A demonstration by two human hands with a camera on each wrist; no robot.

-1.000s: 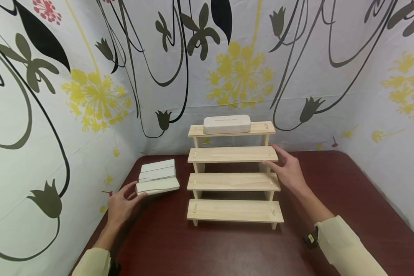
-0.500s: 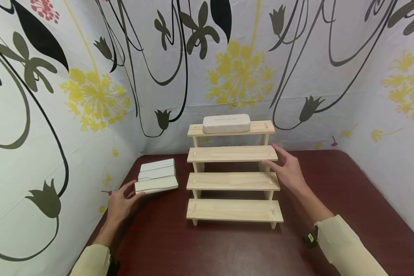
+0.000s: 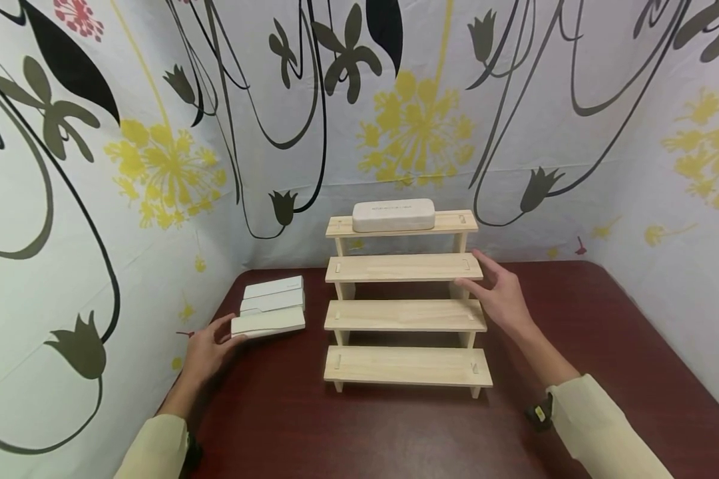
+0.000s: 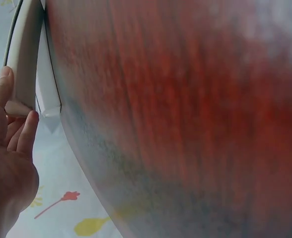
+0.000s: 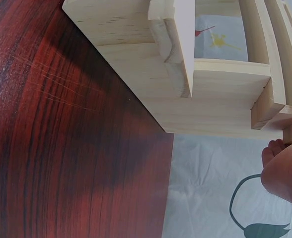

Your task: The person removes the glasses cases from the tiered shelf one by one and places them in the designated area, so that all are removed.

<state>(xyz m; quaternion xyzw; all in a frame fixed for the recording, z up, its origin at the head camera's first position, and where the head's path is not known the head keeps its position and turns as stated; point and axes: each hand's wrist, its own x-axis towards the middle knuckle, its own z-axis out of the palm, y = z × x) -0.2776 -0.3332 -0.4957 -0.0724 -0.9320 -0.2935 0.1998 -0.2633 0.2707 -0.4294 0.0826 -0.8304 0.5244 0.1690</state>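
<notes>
Left hand [image 3: 205,356], half-curled, pinches white box [image 3: 267,322] | right hand [image 3: 504,303] grips wooden rack [image 3: 406,315] | red-brown table [image 3: 395,432] | flower-print cloth [image 3: 347,159] around

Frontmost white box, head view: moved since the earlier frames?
Yes: the frontmost white box has shifted slightly left in the head view, widening its gap to the wooden shelf stand.

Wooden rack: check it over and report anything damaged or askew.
One shelf end, seen from the right wrist, looks rough and uneven, unlike the smoother side panel; damage or raw cut, I can't tell. Otherwise, the wooden rack looks straight.
</notes>
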